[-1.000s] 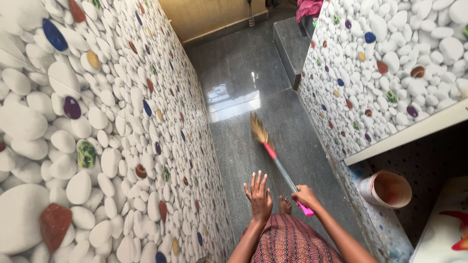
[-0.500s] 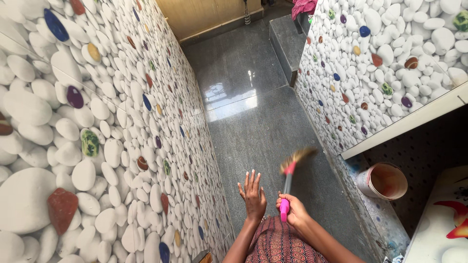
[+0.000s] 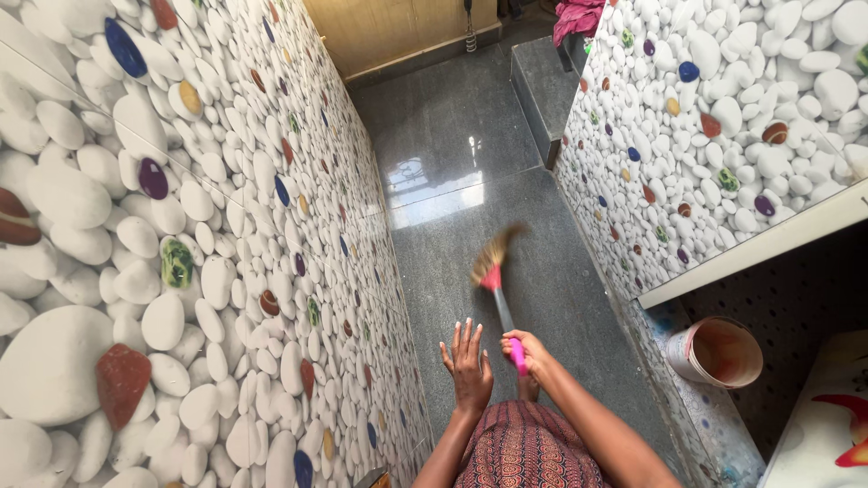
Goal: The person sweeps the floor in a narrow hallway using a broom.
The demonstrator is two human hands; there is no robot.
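Broom [image 3: 495, 276] has swung from upright back out ahead, bristles blurred low over the grey floor [image 3: 470, 154]. Right hand [image 3: 529, 352], fingers wrapped round the pink handle end, arm angled forward for reach. Left hand [image 3: 468, 361] empty, fingers spread, hovering beside, probably for balance. Bucket [image 3: 719, 352] sits right.

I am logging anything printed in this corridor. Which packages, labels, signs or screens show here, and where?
No labels, signs or screens show.
Bucket: round, open, pale with a reddish inside, low right under the ledge; the nearest thing to a package.
Printed panel: white with red and orange shapes, bottom right corner.
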